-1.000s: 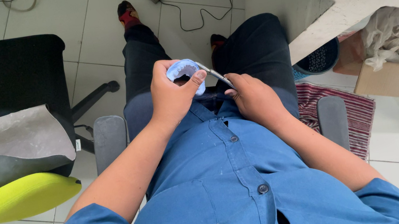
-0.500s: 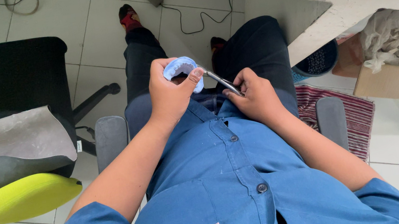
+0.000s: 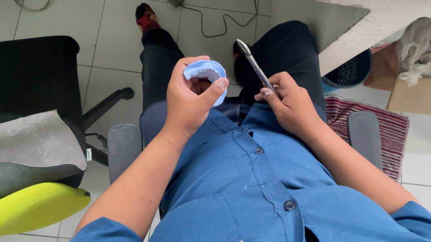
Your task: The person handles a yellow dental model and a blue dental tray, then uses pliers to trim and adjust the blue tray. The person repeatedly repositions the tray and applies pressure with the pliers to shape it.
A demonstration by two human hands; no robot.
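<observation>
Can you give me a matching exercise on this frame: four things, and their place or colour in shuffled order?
Things:
1. curved blue piece
2. thin metal tool
3. cardboard box
4. striped mat

Places or colours:
A. on the tiled floor, under the chair on the person's right
B. held in the right hand, tip pointing away from the body
C. pale blue, held in the left hand
D. brown, on the floor at the far right, beside crumpled plastic

Pairs: 1-C, 2-B, 3-D, 4-A

brown cardboard box [image 3: 426, 97] on floor, far right
</observation>
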